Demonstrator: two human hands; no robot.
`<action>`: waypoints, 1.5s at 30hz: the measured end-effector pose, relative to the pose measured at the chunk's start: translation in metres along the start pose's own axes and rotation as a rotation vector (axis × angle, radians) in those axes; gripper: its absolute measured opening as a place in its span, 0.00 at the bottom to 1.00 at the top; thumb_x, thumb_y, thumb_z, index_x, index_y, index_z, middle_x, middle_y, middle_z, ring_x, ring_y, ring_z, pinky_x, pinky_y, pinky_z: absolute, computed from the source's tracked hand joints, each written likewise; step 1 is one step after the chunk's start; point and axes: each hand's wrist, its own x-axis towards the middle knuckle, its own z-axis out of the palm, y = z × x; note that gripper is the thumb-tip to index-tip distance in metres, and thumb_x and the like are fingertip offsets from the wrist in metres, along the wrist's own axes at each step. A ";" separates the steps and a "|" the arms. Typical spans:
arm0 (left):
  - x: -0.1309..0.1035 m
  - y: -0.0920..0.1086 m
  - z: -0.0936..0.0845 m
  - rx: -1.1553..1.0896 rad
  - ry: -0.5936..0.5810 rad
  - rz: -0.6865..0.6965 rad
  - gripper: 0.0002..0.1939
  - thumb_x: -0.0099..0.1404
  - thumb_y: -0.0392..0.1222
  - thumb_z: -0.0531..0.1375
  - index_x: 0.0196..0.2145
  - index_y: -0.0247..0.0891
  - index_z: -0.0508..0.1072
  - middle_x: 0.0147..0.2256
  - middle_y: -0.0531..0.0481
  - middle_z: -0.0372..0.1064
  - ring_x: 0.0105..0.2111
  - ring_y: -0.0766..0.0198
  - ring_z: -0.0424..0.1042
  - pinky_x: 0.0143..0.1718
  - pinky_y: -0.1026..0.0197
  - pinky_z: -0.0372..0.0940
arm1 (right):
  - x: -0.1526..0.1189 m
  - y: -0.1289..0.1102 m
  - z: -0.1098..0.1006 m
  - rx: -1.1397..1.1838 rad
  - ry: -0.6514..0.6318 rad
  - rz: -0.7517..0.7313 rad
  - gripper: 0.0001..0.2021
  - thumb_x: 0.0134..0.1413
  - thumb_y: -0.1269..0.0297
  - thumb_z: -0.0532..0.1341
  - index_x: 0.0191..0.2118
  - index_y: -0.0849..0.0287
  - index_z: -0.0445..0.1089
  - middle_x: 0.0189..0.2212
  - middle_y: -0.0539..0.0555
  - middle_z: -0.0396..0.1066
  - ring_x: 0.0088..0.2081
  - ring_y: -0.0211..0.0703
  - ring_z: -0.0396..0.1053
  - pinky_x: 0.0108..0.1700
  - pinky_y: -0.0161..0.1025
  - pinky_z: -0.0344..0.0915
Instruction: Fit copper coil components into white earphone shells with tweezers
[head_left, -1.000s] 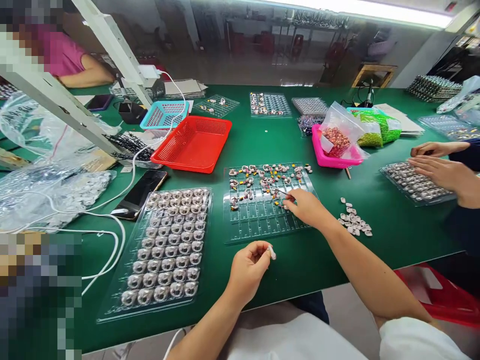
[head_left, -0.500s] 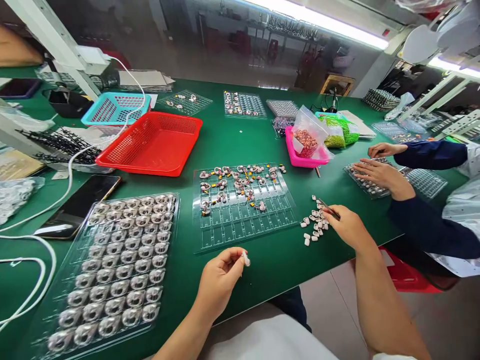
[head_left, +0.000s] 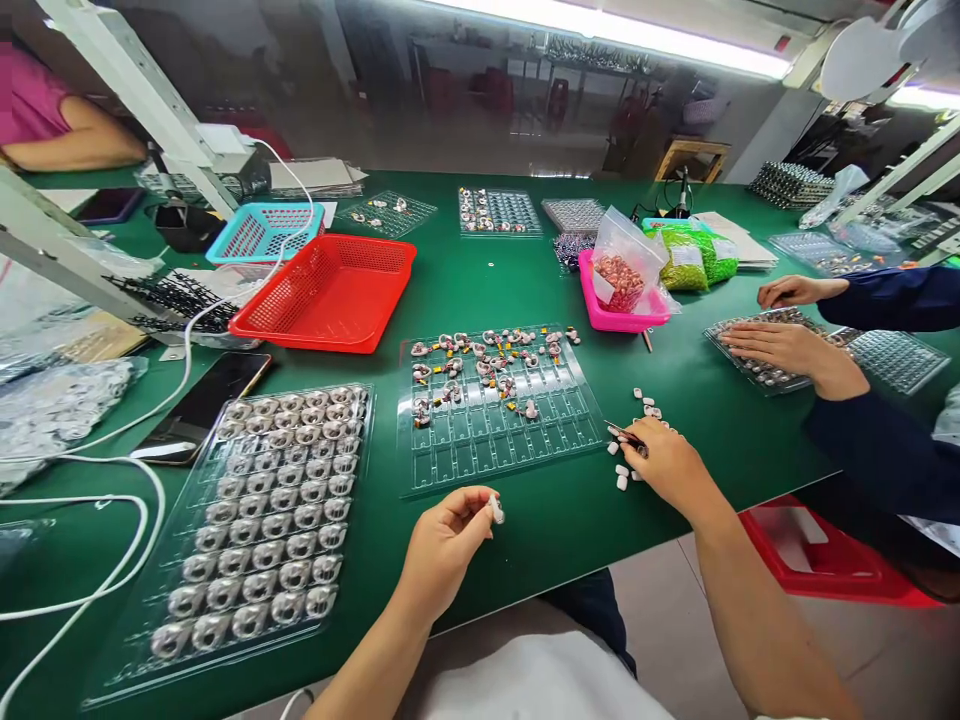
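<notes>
My left hand (head_left: 448, 548) is closed, pinching a small white plastic piece (head_left: 496, 510) between thumb and fingertips above the table's front edge. Thin metal tweezers (head_left: 628, 436) are gripped in my right hand (head_left: 671, 470), their tips pointing left, close to the right edge of the clear tray. Loose small white pieces (head_left: 622, 481) lie under and around that hand, which partly covers them. In front of both hands is the clear plastic tray (head_left: 442, 468), its back rows filled with small white parts with wires and yellow tabs.
A tray of shiny silver housings (head_left: 259, 575) lies left, beside a phone (head_left: 202, 408). Behind stand a red basket (head_left: 337, 310), a blue basket (head_left: 262, 232) and a pink tray (head_left: 626, 318) holding a bag of copper-coloured parts. At right, a co-worker's hands (head_left: 787, 350) rest over another tray.
My right hand has moved left with the tweezers, off the back of the white pieces towards the clear tray. My left hand keeps its pinch. The view has turned slightly left.
</notes>
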 end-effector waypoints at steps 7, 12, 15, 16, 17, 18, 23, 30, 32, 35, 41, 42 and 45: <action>-0.001 0.000 0.000 -0.044 -0.009 0.020 0.09 0.61 0.44 0.65 0.35 0.36 0.79 0.29 0.50 0.74 0.28 0.64 0.70 0.33 0.63 0.68 | -0.026 -0.021 -0.017 0.179 0.008 -0.061 0.10 0.66 0.62 0.55 0.40 0.56 0.74 0.40 0.56 0.74 0.42 0.50 0.71 0.43 0.43 0.66; -0.019 -0.002 0.006 -0.087 -0.060 0.165 0.07 0.66 0.41 0.62 0.40 0.38 0.78 0.40 0.44 0.78 0.38 0.59 0.76 0.40 0.61 0.70 | -0.056 -0.077 0.001 0.693 -0.022 -0.260 0.07 0.65 0.66 0.60 0.44 0.51 0.75 0.39 0.53 0.73 0.37 0.43 0.72 0.33 0.35 0.66; -0.031 -0.002 0.005 -0.071 -0.128 0.338 0.06 0.68 0.37 0.61 0.42 0.39 0.77 0.51 0.41 0.75 0.52 0.53 0.73 0.51 0.56 0.68 | -0.067 -0.112 0.027 0.866 -0.005 -0.390 0.12 0.62 0.73 0.62 0.47 0.49 0.74 0.40 0.52 0.72 0.36 0.40 0.72 0.31 0.33 0.66; -0.035 -0.001 0.003 -0.048 -0.147 0.399 0.07 0.68 0.36 0.60 0.43 0.40 0.77 0.52 0.41 0.75 0.53 0.53 0.73 0.53 0.55 0.66 | -0.069 -0.122 0.034 0.904 0.011 -0.416 0.14 0.62 0.75 0.62 0.47 0.49 0.73 0.40 0.52 0.72 0.37 0.40 0.72 0.32 0.33 0.67; -0.038 0.000 0.001 -0.020 -0.159 0.457 0.08 0.68 0.34 0.60 0.44 0.41 0.77 0.52 0.41 0.75 0.53 0.54 0.73 0.55 0.54 0.66 | -0.070 -0.130 0.040 0.930 0.035 -0.435 0.15 0.61 0.76 0.62 0.48 0.49 0.73 0.40 0.52 0.72 0.37 0.40 0.72 0.32 0.32 0.68; -0.041 0.001 -0.002 0.009 -0.163 0.508 0.10 0.68 0.33 0.59 0.45 0.41 0.76 0.51 0.42 0.75 0.53 0.54 0.73 0.55 0.54 0.65 | -0.071 -0.137 0.045 0.945 0.063 -0.450 0.15 0.60 0.77 0.62 0.48 0.49 0.72 0.40 0.52 0.72 0.37 0.39 0.72 0.32 0.32 0.68; -0.050 0.001 -0.017 0.050 -0.107 0.594 0.14 0.68 0.29 0.58 0.48 0.44 0.74 0.52 0.44 0.75 0.54 0.55 0.73 0.56 0.54 0.65 | -0.068 -0.160 0.052 0.899 0.174 -0.530 0.16 0.58 0.79 0.61 0.47 0.53 0.70 0.39 0.53 0.72 0.37 0.40 0.72 0.34 0.33 0.71; -0.053 0.001 -0.018 -0.130 -0.067 0.380 0.10 0.70 0.34 0.59 0.46 0.42 0.76 0.53 0.42 0.75 0.53 0.54 0.74 0.54 0.55 0.67 | -0.063 -0.175 0.055 0.751 0.266 -0.526 0.13 0.59 0.77 0.62 0.47 0.56 0.68 0.38 0.55 0.72 0.39 0.42 0.73 0.38 0.37 0.72; -0.051 0.004 -0.017 -0.273 -0.048 0.238 0.07 0.69 0.36 0.61 0.43 0.41 0.78 0.52 0.42 0.76 0.52 0.54 0.74 0.52 0.57 0.68 | -0.062 -0.178 0.055 0.763 0.262 -0.501 0.14 0.59 0.78 0.61 0.47 0.55 0.69 0.38 0.54 0.72 0.39 0.42 0.73 0.38 0.37 0.72; -0.047 0.007 -0.017 -0.440 -0.019 0.094 0.06 0.65 0.40 0.66 0.40 0.39 0.79 0.47 0.43 0.79 0.48 0.54 0.77 0.50 0.59 0.69 | -0.062 -0.180 0.054 0.807 0.246 -0.470 0.16 0.59 0.79 0.61 0.49 0.54 0.69 0.39 0.54 0.72 0.38 0.40 0.73 0.35 0.34 0.71; -0.038 0.012 -0.021 -0.592 0.028 -0.072 0.08 0.58 0.42 0.71 0.36 0.38 0.82 0.37 0.47 0.81 0.37 0.62 0.78 0.44 0.62 0.70 | -0.061 -0.177 0.051 1.011 0.062 -0.348 0.12 0.61 0.75 0.62 0.46 0.52 0.73 0.36 0.52 0.73 0.36 0.39 0.72 0.34 0.33 0.69; -0.037 0.014 -0.021 -0.604 0.032 -0.095 0.09 0.56 0.42 0.72 0.34 0.37 0.82 0.35 0.48 0.81 0.35 0.63 0.77 0.42 0.63 0.70 | -0.060 -0.175 0.050 1.061 0.014 -0.307 0.10 0.61 0.74 0.63 0.45 0.52 0.74 0.36 0.51 0.73 0.34 0.39 0.71 0.32 0.33 0.68; -0.036 0.017 -0.019 -0.601 0.058 -0.127 0.10 0.52 0.41 0.74 0.33 0.36 0.82 0.30 0.50 0.78 0.31 0.67 0.75 0.37 0.67 0.68 | -0.058 -0.173 0.049 1.231 -0.133 -0.201 0.07 0.62 0.70 0.64 0.42 0.51 0.76 0.33 0.50 0.73 0.32 0.38 0.69 0.30 0.32 0.65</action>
